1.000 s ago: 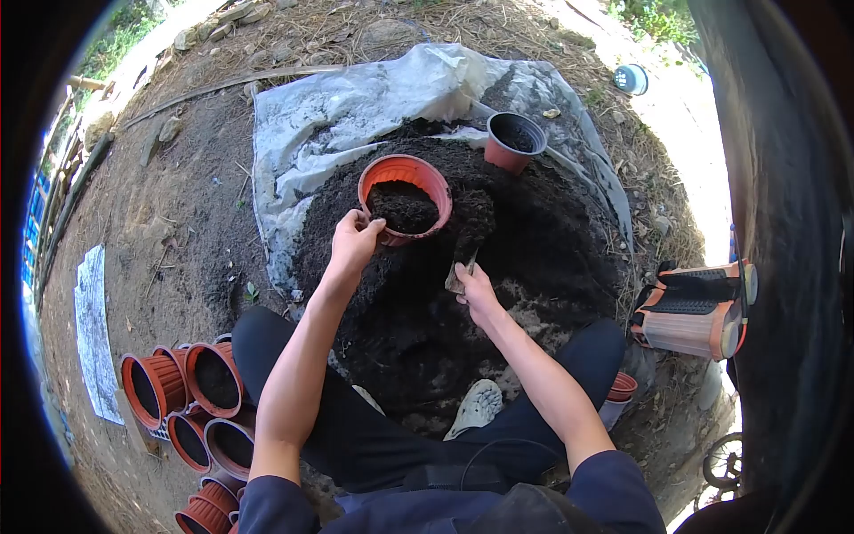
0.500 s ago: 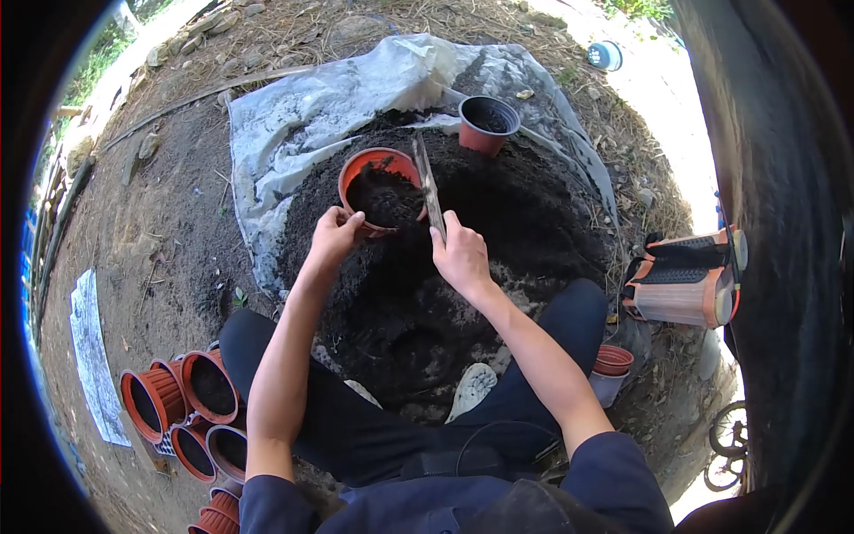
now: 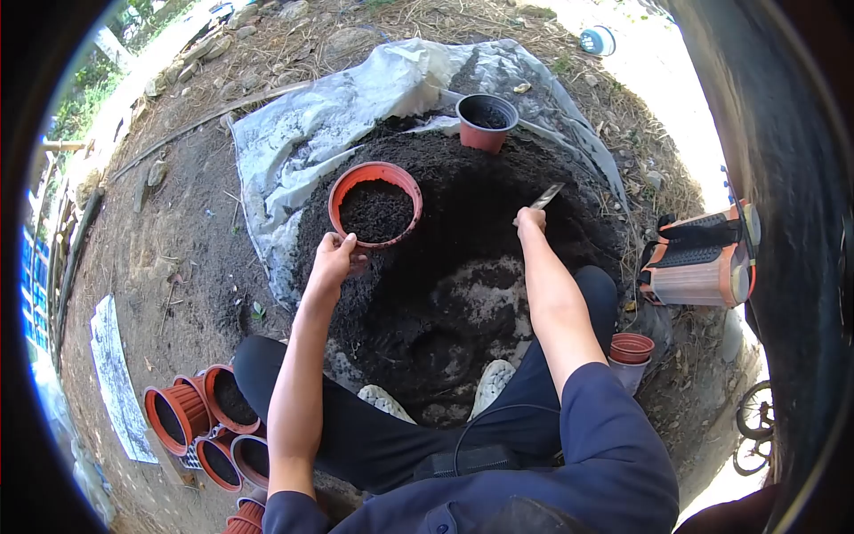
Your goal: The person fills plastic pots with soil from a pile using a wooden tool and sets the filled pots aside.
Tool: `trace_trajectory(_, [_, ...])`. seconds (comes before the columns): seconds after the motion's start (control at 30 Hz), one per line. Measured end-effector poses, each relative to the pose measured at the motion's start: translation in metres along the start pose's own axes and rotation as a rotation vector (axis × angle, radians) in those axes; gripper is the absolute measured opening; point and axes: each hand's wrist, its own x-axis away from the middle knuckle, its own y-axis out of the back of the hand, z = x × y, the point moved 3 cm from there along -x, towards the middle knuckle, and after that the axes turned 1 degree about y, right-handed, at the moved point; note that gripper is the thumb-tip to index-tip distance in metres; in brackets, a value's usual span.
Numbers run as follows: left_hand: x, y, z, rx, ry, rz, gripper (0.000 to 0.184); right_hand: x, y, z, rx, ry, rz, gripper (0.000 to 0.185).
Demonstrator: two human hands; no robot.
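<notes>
My left hand point(image 3: 335, 259) grips the near rim of an orange plastic plant pot point(image 3: 336, 190), thumb on the lip and fingers beneath. Dark soil point(image 3: 377, 211) fills much of the pot, its surface fairly level. Over on the right, my right hand point(image 3: 531, 219) is closed around a flat, weathered stick point(image 3: 551, 194), whose far end points up and right over the dark soil heap point(image 3: 445, 200). Behind the heap stands a second reddish pot point(image 3: 483, 138) with a dark rim and some soil inside.
A dirty white plastic sheet point(image 3: 294, 129) lies under and behind the heap. Several orange pots point(image 3: 182, 411) with soil sit at lower left. Stacked pots point(image 3: 631, 348) stand by my right knee, near an orange-and-black container-like object point(image 3: 698, 258). A blue pot point(image 3: 597, 41) lies at far right.
My right hand has swung right with the stick, away from the pot rim. The pot has shifted slightly left, and its soil, uneven before, now looks flatter.
</notes>
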Motion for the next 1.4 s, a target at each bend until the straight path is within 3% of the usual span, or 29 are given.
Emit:
trace_trajectory(0.03, [0.0, 0.001, 0.002, -0.036, -0.065, -0.011, 0.019, -0.022, -0.017, -0.015, 0.048, 0.02, 0.063, 0.033])
trace_trajectory(0.13, [0.005, 0.0, 0.006, -0.045, -0.074, 0.006, 0.02, 0.036, -0.011, -0.024, 0.222, 0.207, 0.155, 0.035])
trace_trajectory(0.2, [0.008, -0.005, -0.003, -0.086, -0.093, 0.001, 0.021, 0.02, -0.068, -0.07, -0.004, 0.152, 0.393, 0.034])
trace_trajectory(0.33, [0.002, -0.016, -0.01, -0.137, -0.147, 0.015, 0.02, 0.082, -0.109, -0.108, -0.121, 0.282, 0.499, 0.04])
trace_trajectory(0.53, [-0.002, -0.033, -0.025, -0.09, -0.135, 0.067, 0.021, 0.169, -0.054, -0.083, -0.376, 0.097, 0.897, 0.019])
trace_trajectory(0.63, [-0.009, -0.03, -0.021, -0.074, -0.155, 0.038, 0.021, 0.192, -0.035, -0.076, -0.542, 0.141, 1.068, 0.02])
trace_trajectory(0.87, [-0.026, -0.021, 0.001, -0.056, -0.182, -0.039, 0.024, 0.228, -0.006, -0.027, -0.575, 0.466, 1.004, 0.02])
trace_trajectory(0.93, [-0.019, -0.023, -0.005, -0.077, -0.178, -0.067, 0.024, 0.231, -0.003, -0.01, -0.469, 0.845, 0.793, 0.021])
trace_trajectory(0.97, [-0.015, -0.022, -0.009, -0.071, -0.18, -0.069, 0.024, 0.232, -0.002, -0.007, -0.465, 0.85, 0.794, 0.021])
trace_trajectory(1.03, [-0.013, -0.022, -0.009, -0.03, -0.162, -0.049, 0.023, 0.256, 0.029, 0.021, 0.025, 1.129, 0.496, 0.021])
trace_trajectory(1.07, [-0.017, -0.02, -0.006, -0.037, -0.154, -0.055, 0.022, 0.268, 0.041, 0.033, 0.147, 1.141, 0.513, 0.019])
trace_trajectory(1.17, [-0.027, -0.01, 0.003, -0.095, -0.156, -0.077, 0.026, 0.27, 0.047, 0.047, 0.232, 1.124, 0.469, 0.022])
trace_trajectory(1.23, [-0.033, 0.002, 0.007, -0.117, -0.156, -0.243, 0.027, 0.242, 0.031, 0.04, -0.018, 0.895, 0.495, 0.022])
trace_trajectory(1.3, [-0.045, 0.03, 0.009, 0.109, -0.064, -0.35, 0.026, 0.2, 0.013, 0.022, -0.06, 0.788, 0.264, 0.024])
trace_trajectory(1.4, [-0.047, 0.048, 0.013, -0.086, -0.103, -0.268, 0.025, 0.153, -0.003, -0.017, -0.064, 0.385, 0.219, 0.027])
